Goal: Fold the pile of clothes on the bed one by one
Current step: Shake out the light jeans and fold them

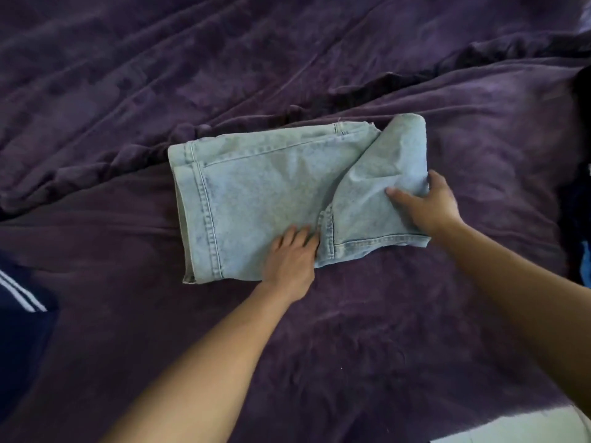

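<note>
**A:** On the bed (351,330), mid-blanket: the light-blue denim (256,193) lies flat. Its long axis runs left to right across your view, with the hemmed end to the left.

**B:** Other clothes?

**A:** There is a navy striped garment (22,302) at the left edge and dark clothes (579,187) at the far right. Both are well apart from the denim.

**B:** Fold state?

**A:** The right end is turned over as a flap (383,161), lying slantwise on the body.

**B:** Grips?

**A:** Your right grip (428,206) pinches the flap's right edge, thumb on top and fingers curled round it. Your left grip (289,260) lies flat with straight fingers. It presses the near edge just beside the flap's hem and holds nothing.

**B:** Judgement?

**A:** The uncovered length lies to the left of your right grip, so the carry should run leftward along the long axis. The right is nearer the flap, and the left can serve as anchor.
</note>
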The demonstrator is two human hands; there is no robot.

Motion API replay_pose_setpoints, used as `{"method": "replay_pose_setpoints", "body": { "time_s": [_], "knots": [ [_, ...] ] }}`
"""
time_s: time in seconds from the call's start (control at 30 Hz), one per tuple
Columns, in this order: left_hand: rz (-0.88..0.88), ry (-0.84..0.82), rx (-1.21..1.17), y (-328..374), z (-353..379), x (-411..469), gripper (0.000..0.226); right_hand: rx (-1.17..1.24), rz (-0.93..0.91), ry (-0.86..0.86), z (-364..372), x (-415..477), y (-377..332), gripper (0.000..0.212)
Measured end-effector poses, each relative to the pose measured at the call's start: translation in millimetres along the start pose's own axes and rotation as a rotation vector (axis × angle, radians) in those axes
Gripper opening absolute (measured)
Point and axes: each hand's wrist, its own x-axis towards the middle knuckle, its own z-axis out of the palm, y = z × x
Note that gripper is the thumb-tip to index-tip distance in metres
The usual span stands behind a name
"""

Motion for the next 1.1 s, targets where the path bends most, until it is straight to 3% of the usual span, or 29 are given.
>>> {"method": "replay_pose_setpoints", "body": {
  "time_s": [0.07, 0.2, 0.33, 0.43, 0.53, 0.63, 0.7, 0.73, 0.77, 0.83, 0.9, 0.97, 1.1],
  "knots": [
    [0.028, 0.055, 0.019, -4.7, -1.6, 4.4, 0.052, 0.08, 0.041, -0.072, -0.3, 2.3, 4.0, 0.076],
    [-0.014, 0.141, -0.097, -27.1, -30.2, 0.7, 0.037, 0.052, -0.167, 0.045, -10.6, -22.4, -22.9, 0.049],
    [-0.241, 0.404, -0.368, -76.1, -72.9, -33.3, 0.026, -0.222, -0.445, 0.161, -0.5, -78.3, -89.0, 0.048],
    [-0.478, 0.536, -0.426, -124.4, -99.1, -73.5, 0.022, -0.453, -0.651, 0.168, 35.1, -117.0, -138.6, 0.04],
    [-0.667, 0.592, -0.434, -167.8, -106.7, -112.8, 0.021, -0.557, -0.753, -0.007, 96.2, -148.2, -172.8, 0.039],
    [-0.8, 0.601, -0.525, -196.4, -102.7, -141.2, 0.022, -0.567, -0.728, -0.42, 160.5, -170.1, -184.5, 0.037],
    [-0.853, 0.613, -0.601, -203.6, -99.3, -147.5, 0.023, -0.483, -0.694, -0.613, 186.5, -177.4, -178.9, 0.035],
    [-0.874, 0.619, -0.625, -203.0, -98.1, -146.3, 0.023, -0.394, -0.715, -0.621, 190.3, -178.5, -172.7, 0.034],
    [-0.886, 0.633, -0.629, -199.7, -97.7, -142.7, 0.024, -0.285, -0.77, -0.557, 188.0, -177.5, -165.6, 0.032],
    [-0.85, 0.706, -0.602, -186.6, -99.7, -128.5, 0.026, -0.132, -0.916, -0.274, 175.9, -165.1, -148.0, 0.031],
    [-0.706, 0.786, -0.558, -166.3, -104.1, -105.7, 0.032, -0.218, -0.985, -0.037, 159.1, -142.2, -131.9, 0.037],
    [-0.556, 0.726, -0.464, -144.0, -103.4, -79.0, 0.044, -0.458, -0.92, 0.024, 150.7, -117.3, -119.8, 0.049],
    [-0.491, 0.301, -0.216, -135.8, -65.7, -46.2, 0.064, -0.764, -0.76, -0.107, 167.4, -77.0, -92.3, 0.068]
  ]
}}
